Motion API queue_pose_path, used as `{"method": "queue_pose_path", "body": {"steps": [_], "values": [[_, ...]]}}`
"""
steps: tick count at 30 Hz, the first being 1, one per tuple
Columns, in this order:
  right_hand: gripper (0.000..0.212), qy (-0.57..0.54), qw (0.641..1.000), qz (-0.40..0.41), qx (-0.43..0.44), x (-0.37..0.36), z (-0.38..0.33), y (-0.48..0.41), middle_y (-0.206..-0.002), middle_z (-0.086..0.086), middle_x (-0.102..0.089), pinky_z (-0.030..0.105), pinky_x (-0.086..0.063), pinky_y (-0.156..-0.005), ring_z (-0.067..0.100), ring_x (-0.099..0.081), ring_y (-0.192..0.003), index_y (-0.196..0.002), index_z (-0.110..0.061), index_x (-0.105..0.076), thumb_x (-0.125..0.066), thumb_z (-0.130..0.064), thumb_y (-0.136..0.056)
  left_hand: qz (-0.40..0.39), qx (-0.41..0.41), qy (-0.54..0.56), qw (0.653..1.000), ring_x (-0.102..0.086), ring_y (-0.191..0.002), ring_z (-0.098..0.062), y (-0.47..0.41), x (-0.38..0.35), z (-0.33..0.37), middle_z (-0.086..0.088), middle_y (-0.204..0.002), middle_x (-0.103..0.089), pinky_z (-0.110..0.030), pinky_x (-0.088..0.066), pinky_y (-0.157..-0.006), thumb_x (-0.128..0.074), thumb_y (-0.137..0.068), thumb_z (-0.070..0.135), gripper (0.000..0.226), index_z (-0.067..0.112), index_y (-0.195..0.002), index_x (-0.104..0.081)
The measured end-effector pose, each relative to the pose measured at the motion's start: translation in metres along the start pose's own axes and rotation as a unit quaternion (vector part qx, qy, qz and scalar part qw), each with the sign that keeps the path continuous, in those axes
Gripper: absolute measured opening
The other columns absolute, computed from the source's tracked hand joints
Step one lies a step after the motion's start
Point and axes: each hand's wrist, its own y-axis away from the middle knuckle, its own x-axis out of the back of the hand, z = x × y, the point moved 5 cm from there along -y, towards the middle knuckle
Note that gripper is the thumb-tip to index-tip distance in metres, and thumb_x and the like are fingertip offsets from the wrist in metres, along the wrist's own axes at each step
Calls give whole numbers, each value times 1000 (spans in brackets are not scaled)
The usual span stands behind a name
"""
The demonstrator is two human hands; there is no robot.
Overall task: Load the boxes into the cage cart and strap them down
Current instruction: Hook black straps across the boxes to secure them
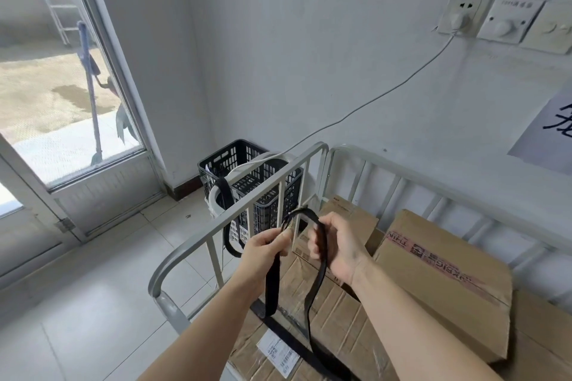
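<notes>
Both hands grip one black strap (272, 284) above the loaded cage cart (169, 308). The left hand (266, 249) pinches it between thumb and curled fingers. The right hand (339, 249) has its fingers curled round it, and a short loop of strap arches between the two hands.

A length hangs down from each hand onto the cardboard boxes. One length lies flat across the near box (337, 315), just beside its white shipping label (277, 353). To the right a larger box (448, 284), sealed with red printed tape, sits on top of the others. A smaller box (346, 216) stands at the far end against the cart's rails. All the boxes are inside the cart's grey tube sides.

Beyond the left rail a black plastic crate (230, 158) stands on the tiled floor in the corner. What looks like a second dark strap (223, 195) hangs over its edge, though the bars partly hide it. A white cable (387, 93) rises from the crate to a wall socket (458, 14) at the far right. A glazed door (102, 195) is at the far left.
</notes>
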Motion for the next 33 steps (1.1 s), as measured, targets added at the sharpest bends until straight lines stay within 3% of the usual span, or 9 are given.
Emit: {"method": "queue_pose_path", "body": {"steps": [2, 5, 9, 13, 15, 17, 22, 28, 33], "values": [[20, 101, 993, 53, 35, 7, -2, -8, -49, -2, -43, 23, -23, -38, 11, -31, -37, -91, -9, -59, -43, -19, -98, 13, -1, -35, 999, -42, -58, -12, -1, 11, 0, -5, -65, -49, -19, -35, -56, -66, -89, 27, 23, 9, -79, -76], [26, 208, 973, 64, 77, 8, -2, -14, -42, -14, -40, 15, -20, -41, 1, -29, -35, -112, -34, -62, -53, -50, -93, 55, 10, -59, 997, -37, -50, -12, -4, 29, -4, 0, -50, -44, -23, -30, -53, -68, -84, 40, 36, 11, -64, -71], [26, 385, 916, 45, 102, -3, 9, -28, -46, -19, -44, 20, -34, -59, -1, -45, -49, -91, -28, -74, -61, -50, -87, 108, 27, -25, 993, -30, -47, -14, -9, 53, -11, -2, -50, -35, -28, -25, -52, -72, -80, 43, 46, 11, -57, -49], [36, 460, 886, -11, 53, -20, 25, -39, -59, -5, -56, 19, -40, -49, 11, -50, -46, -84, -14, -66, -63, -50, -88, 157, 48, -36, 986, -25, -48, -13, -14, 76, -17, -2, -53, -28, -27, -21, -51, -76, -78, 42, 48, 17, -46, -50], [19, 474, 880, -20, 32, -28, 34, -45, -65, -1, -65, 19, -40, -43, 11, -48, -41, -97, -21, -64, -60, -39, -94, 164, 55, -36, 984, -26, -51, -15, -19, 84, -19, -5, -57, -31, -28, -22, -52, -76, -78, 40, 39, 19, -48, -62], [16, 482, 876, -2, 12, -31, 42, -56, -61, 1, -66, 21, -38, -41, 11, -44, -39, -95, -20, -66, -54, -30, -97, 183, 61, -13, 981, -31, -54, -16, -23, 90, -22, -5, -60, -37, -27, -27, -53, -74, -83, 32, 23, 12, -72, -72], [19, 363, 927, 34, -87, -33, 72, -84, -64, 4, -68, 20, -31, -42, 13, -53, -48, -85, -8, -59, -50, -16, -99, 201, 163, 97, 961, -47, -56, -18, -33, 93, -62, -7, -73, -50, -29, -41, -56, -63, -93, 18, 7, 12, -92, -60], [25, 311, 938, 25, -148, -45, 114, -121, -63, 3, -67, 23, -38, -47, 16, -58, -52, -81, -7, -57, -44, -12, -102, 135, 269, 215, 929, -56, -59, -19, -40, 77, -111, -7, -65, -64, -28, -43, -59, -51, -99, 29, 32, 4, -84, -65], [32, 305, 930, 57, -196, -42, 148, -156, -65, 10, -64, 27, -38, -48, 23, -52, -57, -74, -5, -60, -43, -11, -101, 139, 272, 273, 912, -52, -58, -17, -47, 82, -138, -8, -71, -62, -30, -46, -62, -54, -97, 33, 35, 2, -104, -69]]}}
